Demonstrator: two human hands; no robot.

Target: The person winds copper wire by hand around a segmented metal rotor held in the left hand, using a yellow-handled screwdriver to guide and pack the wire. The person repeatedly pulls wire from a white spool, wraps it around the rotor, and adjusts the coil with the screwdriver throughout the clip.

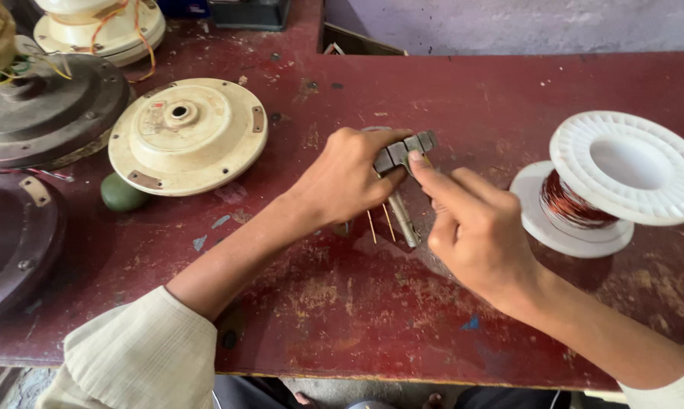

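Note:
My left hand [348, 180] grips a small grey metal former [404, 149] with a ridged top and a metal stem [402, 218] pointing down toward me. Thin copper wire ends [380, 224] hang below it. My right hand [474, 231] meets it from the right, its forefinger and thumb pressed on the grey block's top edge. Both hands hover just above the worn red table [372, 303], at its middle.
A white plastic spool of copper wire [611, 182] lies on its side to the right. A cream fan motor cover [186, 135] and a green oval object [122, 194] sit to the left, with dark round fan housings [46, 113] and another cream cover [103, 26] beyond.

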